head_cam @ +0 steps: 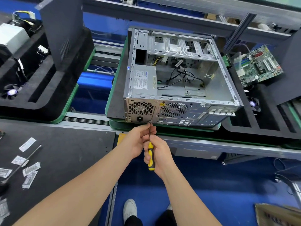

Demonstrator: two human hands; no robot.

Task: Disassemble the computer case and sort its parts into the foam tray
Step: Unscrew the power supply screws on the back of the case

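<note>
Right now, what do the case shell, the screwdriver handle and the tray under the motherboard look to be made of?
Case shell: bare sheet metal, dull silver, with stamped slots and perforated vents.
Screwdriver handle: moulded plastic or rubber, yellow and black, slightly glossy.
Tray: matte black foam, with soft-edged cut recesses.

Open grey metal computer case (pixel 179 79) at centre; green rectangular motherboard (pixel 259 66) on black foam tray (pixel 268 128) right; second black foam tray (pixel 32 95) left.

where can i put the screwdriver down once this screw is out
Bare black mat lies between the packets at left and the conveyor rail. Crowded: the case floor with cables, the right foam tray near the motherboard.
</note>
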